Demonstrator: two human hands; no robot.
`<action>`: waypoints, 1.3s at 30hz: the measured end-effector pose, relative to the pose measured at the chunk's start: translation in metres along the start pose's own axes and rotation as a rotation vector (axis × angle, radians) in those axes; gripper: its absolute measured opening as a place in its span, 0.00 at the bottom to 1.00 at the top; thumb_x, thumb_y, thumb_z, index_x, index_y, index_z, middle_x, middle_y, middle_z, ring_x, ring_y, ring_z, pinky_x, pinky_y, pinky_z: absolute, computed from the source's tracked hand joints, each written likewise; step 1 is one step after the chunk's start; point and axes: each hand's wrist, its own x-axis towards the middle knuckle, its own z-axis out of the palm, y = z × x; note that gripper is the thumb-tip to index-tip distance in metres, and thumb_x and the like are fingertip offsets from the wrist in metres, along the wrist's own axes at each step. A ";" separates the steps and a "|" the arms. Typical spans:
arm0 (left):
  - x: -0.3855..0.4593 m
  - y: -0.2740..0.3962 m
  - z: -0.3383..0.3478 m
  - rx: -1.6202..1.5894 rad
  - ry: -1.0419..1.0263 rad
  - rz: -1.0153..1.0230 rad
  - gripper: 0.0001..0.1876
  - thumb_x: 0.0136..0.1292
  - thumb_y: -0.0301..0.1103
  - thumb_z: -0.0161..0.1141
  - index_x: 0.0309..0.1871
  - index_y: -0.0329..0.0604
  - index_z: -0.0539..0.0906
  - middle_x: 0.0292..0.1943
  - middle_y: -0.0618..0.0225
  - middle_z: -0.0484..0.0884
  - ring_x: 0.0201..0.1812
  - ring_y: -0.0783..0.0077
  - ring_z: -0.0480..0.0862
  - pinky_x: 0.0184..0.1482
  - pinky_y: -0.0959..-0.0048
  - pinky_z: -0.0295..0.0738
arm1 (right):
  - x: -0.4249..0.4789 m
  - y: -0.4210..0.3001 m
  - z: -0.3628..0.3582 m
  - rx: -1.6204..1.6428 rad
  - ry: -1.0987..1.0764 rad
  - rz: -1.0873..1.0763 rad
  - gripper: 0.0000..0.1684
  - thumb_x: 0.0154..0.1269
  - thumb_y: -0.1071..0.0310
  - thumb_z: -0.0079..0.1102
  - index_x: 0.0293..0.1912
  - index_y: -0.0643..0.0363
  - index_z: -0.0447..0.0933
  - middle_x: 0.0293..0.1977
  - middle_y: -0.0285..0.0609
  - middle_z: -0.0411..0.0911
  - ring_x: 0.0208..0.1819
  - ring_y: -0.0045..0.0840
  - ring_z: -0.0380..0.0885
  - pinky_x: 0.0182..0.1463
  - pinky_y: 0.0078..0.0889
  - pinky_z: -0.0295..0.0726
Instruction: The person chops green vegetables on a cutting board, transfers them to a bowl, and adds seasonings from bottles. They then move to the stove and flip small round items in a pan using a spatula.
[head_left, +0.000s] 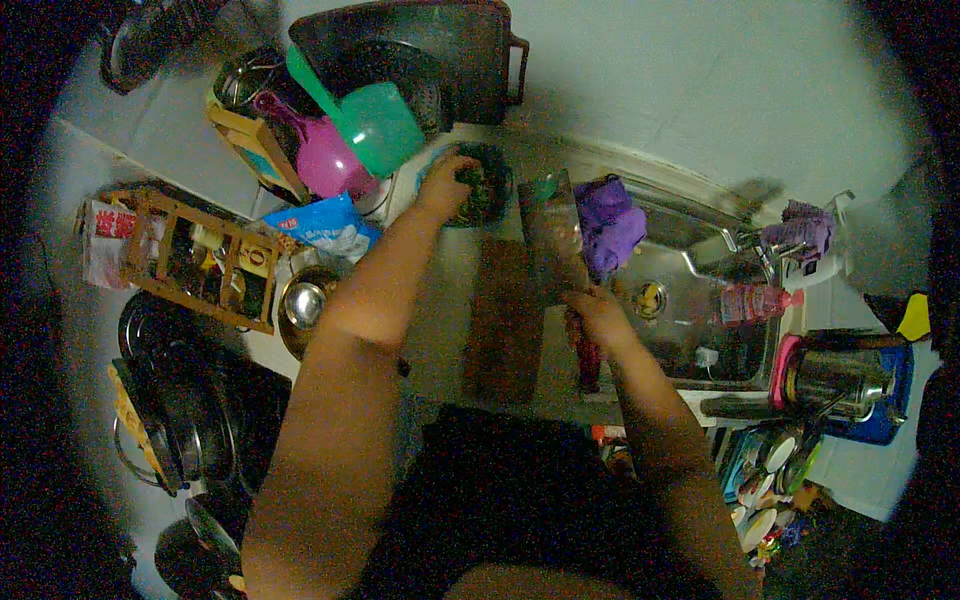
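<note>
My left hand (450, 184) reaches into a dark bowl (504, 169) at the back of the counter. Its fingers are bent over chopped green leaves (476, 199); whether they grip any is not clear. In my right hand (596, 311) is a cleaver (551, 232), its broad blade pointing away from me. The blade looks blurred and lies between the bowl and a purple cloth (611, 225). A brown wooden cutting board (504, 322) lies in front of me, left of the cleaver. Something dark red (589, 364) shows just below my right hand.
To the right is a steel sink (675, 337) with a faucet (720, 232) and a pinkish plastic bottle (754, 301). Leftward are a blue packet (322, 225), a metal bowl (306, 304) and a wooden rack (202, 259). Green (382, 127) and pink (334, 161) dippers stand behind.
</note>
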 end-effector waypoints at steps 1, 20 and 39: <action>-0.004 0.007 -0.002 0.008 -0.038 -0.023 0.23 0.43 0.18 0.60 0.47 0.47 0.83 0.51 0.56 0.79 0.56 0.54 0.75 0.59 0.61 0.70 | 0.000 0.004 -0.002 -0.002 0.023 -0.023 0.08 0.65 0.63 0.56 0.33 0.55 0.70 0.19 0.35 0.69 0.17 0.23 0.67 0.19 0.30 0.66; -0.155 -0.066 0.154 0.262 -0.465 -0.021 0.13 0.63 0.35 0.51 0.47 0.46 0.82 0.47 0.54 0.81 0.48 0.49 0.80 0.52 0.53 0.74 | -0.049 0.117 -0.031 -0.627 -0.226 -0.067 0.22 0.73 0.55 0.42 0.62 0.44 0.70 0.51 0.46 0.77 0.47 0.41 0.79 0.50 0.41 0.79; -0.284 0.028 0.023 -0.002 -0.333 -0.473 0.12 0.59 0.32 0.58 0.44 0.37 0.82 0.39 0.48 0.82 0.43 0.45 0.81 0.45 0.53 0.75 | -0.077 0.088 -0.011 -0.247 -0.108 0.178 0.14 0.68 0.58 0.56 0.47 0.56 0.76 0.22 0.36 0.72 0.21 0.25 0.72 0.25 0.31 0.74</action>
